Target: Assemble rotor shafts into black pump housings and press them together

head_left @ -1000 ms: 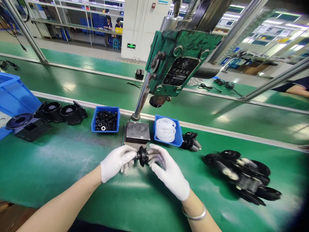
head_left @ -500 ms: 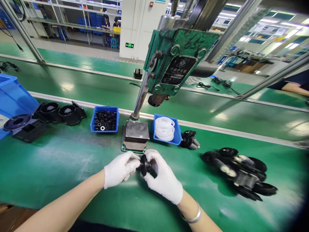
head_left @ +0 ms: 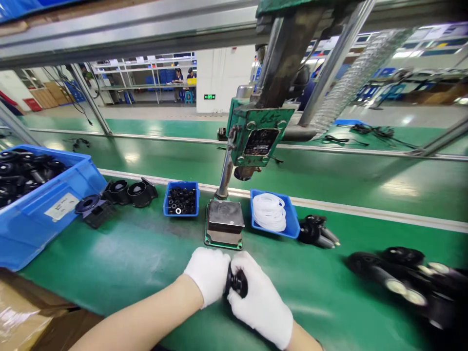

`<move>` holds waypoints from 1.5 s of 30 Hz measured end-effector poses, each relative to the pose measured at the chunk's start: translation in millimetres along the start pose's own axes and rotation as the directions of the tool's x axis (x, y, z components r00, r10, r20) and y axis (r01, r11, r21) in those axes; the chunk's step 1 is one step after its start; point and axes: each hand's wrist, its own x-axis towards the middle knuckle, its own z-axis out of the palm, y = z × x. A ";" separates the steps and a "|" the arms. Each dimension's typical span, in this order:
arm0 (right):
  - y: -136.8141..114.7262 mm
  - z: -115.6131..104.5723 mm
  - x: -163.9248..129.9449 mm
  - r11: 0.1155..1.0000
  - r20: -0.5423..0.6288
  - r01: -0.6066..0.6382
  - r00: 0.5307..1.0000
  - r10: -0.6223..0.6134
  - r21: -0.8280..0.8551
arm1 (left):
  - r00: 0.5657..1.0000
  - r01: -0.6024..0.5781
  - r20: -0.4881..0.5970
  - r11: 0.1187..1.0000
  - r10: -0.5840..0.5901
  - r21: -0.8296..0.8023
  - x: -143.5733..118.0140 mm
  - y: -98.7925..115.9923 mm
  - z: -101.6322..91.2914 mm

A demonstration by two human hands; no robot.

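Observation:
In white gloves, both my hands meet over the green bench just in front of the small press. My right hand [head_left: 259, 304] is closed round a black round part [head_left: 240, 282] with stepped rings, its thumb and fingers curled about the rim. My left hand [head_left: 209, 275] is closed against the left side of the same part; its fingertips are hidden. Beyond my hands stands the metal block [head_left: 225, 214] on the press base. The press head [head_left: 258, 139], green with a dark plate, hangs above and behind it.
Left of the press is a blue tray [head_left: 170, 214] of small black rings; right of it, a blue tray [head_left: 292, 229] of white rings. Black motor-like parts [head_left: 405, 282] lie far right. A large blue bin [head_left: 82, 195] and a cardboard box [head_left: 22, 312] stand left.
The view has tilted up and swung left, showing the bin's contents and an overhead beam. My left fingers have gone from a pinch to a fist-like grip; the black part stays between my hands.

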 end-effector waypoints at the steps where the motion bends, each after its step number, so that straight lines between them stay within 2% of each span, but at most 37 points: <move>1: -1.5 1.8 -1.4 1.000 0.009 0.017 1.000 -0.017 -0.007 | 1.000 0.012 0.019 0.998 -0.014 0.058 1.6 2.7 2.2; 3: -2.3 -0.8 -3.0 0.999 0.006 0.049 0.999 -0.049 -0.021 | 0.998 0.039 0.050 0.989 -0.046 0.144 2.3 -0.3 0.4; 5: 0.4 -10.6 -2.3 0.997 -0.047 0.065 0.997 -0.067 -0.028 | 0.993 0.111 0.018 0.970 -0.118 0.218 -1.8 -16.5 -13.7; 7: 5.9 -22.3 0.5 0.998 -0.150 0.056 0.987 -0.059 -0.021 | 0.967 0.253 -0.108 0.923 -0.232 0.291 -9.9 -43.4 -39.4; 9: 12.1 -29.4 3.5 1.000 -0.211 0.021 0.977 -0.017 0.015 | 0.903 0.416 -0.263 0.846 -0.341 0.333 -17.8 -73.4 -70.8; 10: 14.4 -30.1 4.5 0.999 -0.206 0.002 0.979 0.006 0.042 | 0.869 0.475 -0.330 0.811 -0.370 0.341 -20.0 -87.1 -86.1; 12: 16.6 -26.7 5.3 0.996 -0.144 -0.035 0.988 0.047 0.082 | 0.828 0.529 -0.413 0.771 -0.378 0.354 -18.7 -108.3 -111.0; 14: 15.9 -20.9 5.1 0.994 -0.097 -0.058 0.993 0.067 0.090 | 0.827 0.528 -0.427 0.764 -0.365 0.370 -9.8 -120.8 -126.3; 16: 14.3 -17.3 4.7 0.994 -0.082 -0.078 0.993 0.084 0.078 | 0.848 0.507 -0.385 0.771 -0.365 0.385 3.9 -126.4 -133.8; 19: 14.3 -18.8 5.2 0.991 -0.077 -0.110 0.990 0.115 0.075 | 0.866 0.496 -0.292 0.775 -0.406 0.392 25.6 -127.9 -139.4; 22: 17.2 -22.9 6.7 0.988 -0.084 -0.133 0.987 0.139 0.080 | 0.850 0.526 -0.243 0.767 -0.467 0.366 43.0 -126.3 -144.9; 25: 19.4 -24.6 7.4 0.987 -0.092 -0.134 0.986 0.142 0.091 | 0.832 0.553 -0.244 0.782 -0.499 0.287 52.5 -124.0 -152.4; 28: 18.0 -25.6 7.3 0.986 -0.097 -0.128 0.986 0.139 0.104 | 0.827 0.534 -0.291 0.834 -0.482 0.137 47.5 -117.2 -160.7; 31: 14.2 -27.4 7.7 0.979 -0.114 -0.143 0.981 0.160 0.142 | 0.839 0.395 -0.370 0.914 -0.399 -0.089 27.6 -98.2 -157.3; 33: 12.0 -28.6 8.5 0.961 -0.122 -0.168 0.973 0.198 0.218 | 0.857 0.236 -0.393 0.932 -0.332 -0.274 12.5 -78.5 -141.1; 35: 11.2 -29.4 9.4 0.917 -0.130 -0.189 0.960 0.248 0.352 | 0.887 0.095 -0.367 0.888 -0.281 -0.449 1.7 -57.6 -114.7; 36: 11.5 -29.8 9.8 0.884 -0.136 -0.190 0.953 0.271 0.427 | 0.899 0.046 -0.348 0.848 -0.265 -0.528 -1.3 -48.1 -99.7; 37: 12.3 -30.2 10.3 0.848 -0.147 -0.182 0.946 0.289 0.497 | 0.913 -0.006 -0.316 0.764 -0.259 -0.645 -2.7 -40.0 -85.0; 38: 13.7 -30.8 10.7 0.814 -0.164 -0.168 0.938 0.305 0.556 | 0.931 -0.054 -0.254 0.591 -0.261 -0.805 -2.7 -33.4 -71.6; 39: 15.5 -31.6 11.1 0.785 -0.187 -0.149 0.929 0.319 0.602 | 0.952 -0.083 -0.174 0.337 -0.251 -0.938 -1.4 -28.4 -60.1; 40: 17.7 -32.5 11.5 0.761 -0.214 -0.125 0.919 0.330 0.636 | 0.971 -0.084 -0.093 0.053 -0.219 -0.995 0.6 -25.0 -50.8; 41: 20.1 -33.6 12.0 0.742 -0.241 -0.101 0.909 0.339 0.663 | 0.984 -0.063 -0.030 -0.188 -0.174 -0.980 3.0 -22.8 -43.7; 42: 22.6 -34.8 12.5 0.727 -0.266 -0.079 0.899 0.348 0.683 | 0.991 -0.032 0.014 -0.349 -0.130 -0.937 5.5 -21.8 -38.6; 43: 24.9 -36.0 13.0 0.712 -0.282 -0.062 0.891 0.355 0.699 | 0.995 -0.005 0.039 -0.425 -0.095 -0.905 7.8 -21.4 -35.0; 45: 28.7 -37.6 14.0 0.685 -0.294 -0.043 0.883 0.367 0.727 | 0.997 0.031 0.062 -0.492 -0.047 -0.870 10.9 -21.8 -30.2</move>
